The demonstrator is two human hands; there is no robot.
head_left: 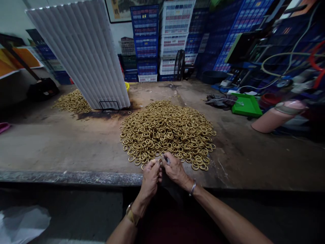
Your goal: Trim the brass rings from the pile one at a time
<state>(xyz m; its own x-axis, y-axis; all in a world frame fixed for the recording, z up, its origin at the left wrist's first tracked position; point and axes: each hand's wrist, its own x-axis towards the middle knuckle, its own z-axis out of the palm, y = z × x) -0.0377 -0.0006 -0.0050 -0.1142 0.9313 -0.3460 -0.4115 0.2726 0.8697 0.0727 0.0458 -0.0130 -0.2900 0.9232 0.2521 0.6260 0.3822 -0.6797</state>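
A broad heap of brass-coloured metal rings [167,128] lies on the worktable in front of me. At its near edge my left hand [150,176] is closed, thumb and fingers pinching a ring [159,160] that is mostly covered by the fingertips. Close beside it, my right hand [175,171] grips a small dark tool [166,159]; only a short piece shows above the fingers, so its kind is unclear. The fingertips of both hands meet or nearly meet at the ring.
Behind the heap, a tall ribbed pale panel [81,51] leans in a black wire stand [109,105], with a second ring pile [73,101] beside it. A green tray [246,105] and pink bottle [278,117] stand right. Stacked crates [146,44] line the back. The table's front edge [71,177] runs near me.
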